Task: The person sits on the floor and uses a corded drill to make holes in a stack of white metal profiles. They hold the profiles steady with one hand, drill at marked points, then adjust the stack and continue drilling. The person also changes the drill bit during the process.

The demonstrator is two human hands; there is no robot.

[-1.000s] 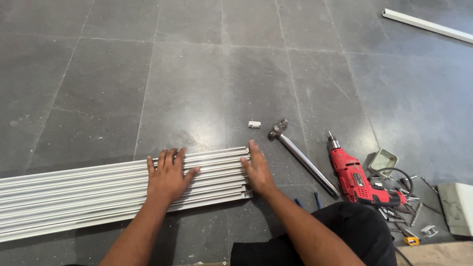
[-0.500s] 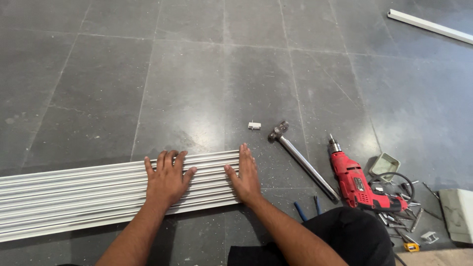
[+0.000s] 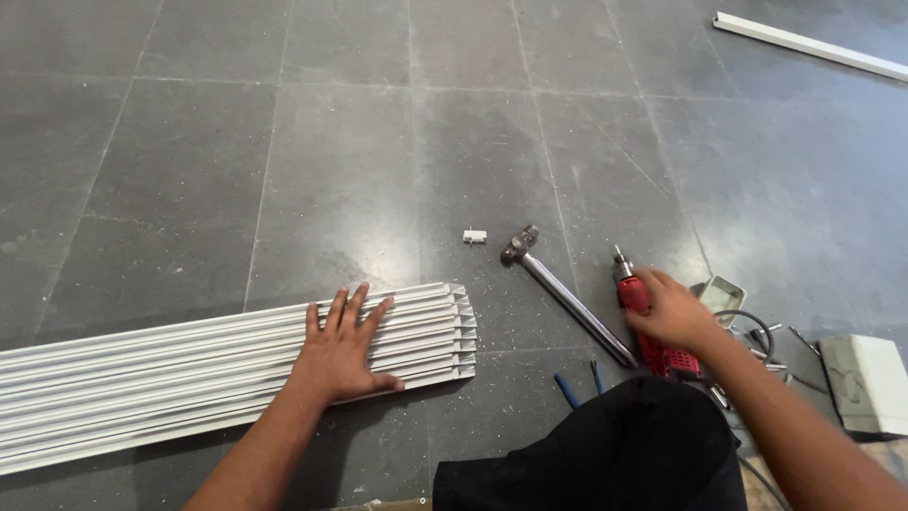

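Hands split the work: left hand (image 3: 342, 357) lies flat, fingers spread, on white trunking strips (image 3: 189, 374); right hand (image 3: 673, 312), at three o'clock, closes around red drill (image 3: 653, 331), likely about to lift it.

We are kneeling on a dark grey tiled floor (image 3: 284, 142) with pale grout lines. Lying on it are a bundle of long white plastic channel strips (image 3: 142, 378), a small white plastic clip (image 3: 474, 236), a steel-handled hammer (image 3: 567, 295), a red power drill (image 3: 653, 331), a pale square box (image 3: 868, 383) and a single white strip (image 3: 813, 45) far off.
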